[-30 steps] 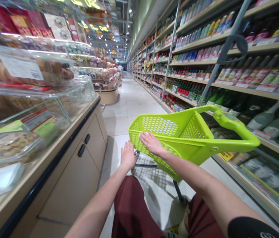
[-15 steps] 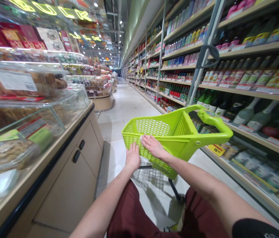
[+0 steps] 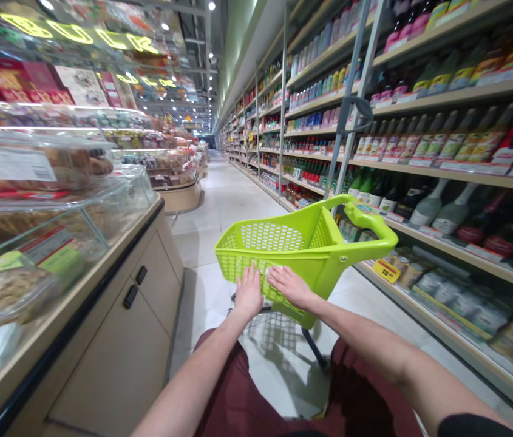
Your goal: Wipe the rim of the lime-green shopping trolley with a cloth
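A lime-green shopping cart [image 3: 324, 267] with a perforated basket stands in front of me, its handle to the right. My left hand [image 3: 249, 292] lies against the near side of the basket, fingers extended upward. Just to its right, my right hand [image 3: 289, 286] is at the same side wall, its fingers stretched toward the left. Something small and white shows at the right fingertips, too small to make out. No grip on the cart is visible in either hand. The basket's inside looks bare where it shows.
A counter [image 3: 101, 315] with clear cases and packaged baked goods runs along the left. Shelves [image 3: 438, 173] of bottles and jars line the right, with a yellow price tag [image 3: 386, 271] low down. A tiled aisle [image 3: 224, 182] stretches ahead.
The cart and shelves appear slightly further left in the view. My left hand has shifted a little right along the basket and my right hand sits slightly lower, with both still at its side.
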Available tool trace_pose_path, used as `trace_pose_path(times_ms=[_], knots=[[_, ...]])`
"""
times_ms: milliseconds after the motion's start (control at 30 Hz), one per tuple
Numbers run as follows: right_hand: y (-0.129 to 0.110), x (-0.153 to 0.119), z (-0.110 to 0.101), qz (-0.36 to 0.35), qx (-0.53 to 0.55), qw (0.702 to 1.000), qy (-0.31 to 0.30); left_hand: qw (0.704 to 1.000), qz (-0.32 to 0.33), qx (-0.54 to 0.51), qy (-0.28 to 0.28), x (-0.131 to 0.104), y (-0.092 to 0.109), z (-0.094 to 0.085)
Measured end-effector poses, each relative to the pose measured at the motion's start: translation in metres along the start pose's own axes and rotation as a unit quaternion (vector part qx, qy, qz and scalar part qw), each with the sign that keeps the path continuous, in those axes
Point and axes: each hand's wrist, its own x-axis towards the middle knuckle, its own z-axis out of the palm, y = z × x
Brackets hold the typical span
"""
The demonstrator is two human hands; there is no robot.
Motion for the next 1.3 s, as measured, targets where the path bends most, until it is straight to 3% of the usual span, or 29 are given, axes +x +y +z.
trace_pose_path(times_ms=[133,367,467,600,667,833,900,967,1100,1167,1233,1300], knots=[[0.020,0.010,-0.020,0.019,-0.026,0.998,0.054,1.000,0.014,0.001,0.011,0.002,0.012,-0.001],[0.005,-0.027,0.009,-0.011,-0.020,1.000,-0.001,0.999,0.050,-0.005,0.021,-0.001,0.030,0.006],[0.008,-0.028,-0.009,-0.001,-0.025,1.000,0.000,0.998,0.052,-0.007,0.018,0.000,0.036,0.006],[0.031,-0.023,-0.050,0.045,-0.061,0.994,0.072,0.998,0.053,-0.011,0.021,0.003,0.045,-0.003],[0.039,-0.027,-0.057,0.038,-0.073,0.993,0.080,0.998,0.055,-0.013,0.019,0.003,0.051,-0.007],[0.021,-0.058,-0.028,0.011,-0.072,0.997,0.019,0.996,0.091,-0.019,0.008,-0.002,0.066,-0.010],[0.013,-0.069,-0.025,0.011,-0.072,0.997,0.022,0.994,0.107,-0.020,0.011,-0.002,0.069,-0.010],[0.014,-0.074,-0.039,0.024,-0.072,0.995,0.063,0.994,0.110,-0.020,0.014,-0.001,0.071,-0.012],[0.040,-0.079,-0.093,0.101,-0.090,0.973,0.185,0.995,0.098,-0.025,0.013,0.004,0.075,-0.015],[0.050,-0.086,-0.106,0.114,-0.098,0.968,0.200,0.994,0.103,-0.029,0.010,0.004,0.080,-0.015],[0.050,-0.098,-0.100,0.094,-0.097,0.976,0.172,0.993,0.113,-0.032,0.009,0.002,0.086,-0.013],[0.040,-0.111,-0.080,0.063,-0.088,0.987,0.123,0.992,0.124,-0.033,0.006,-0.001,0.093,-0.012]])
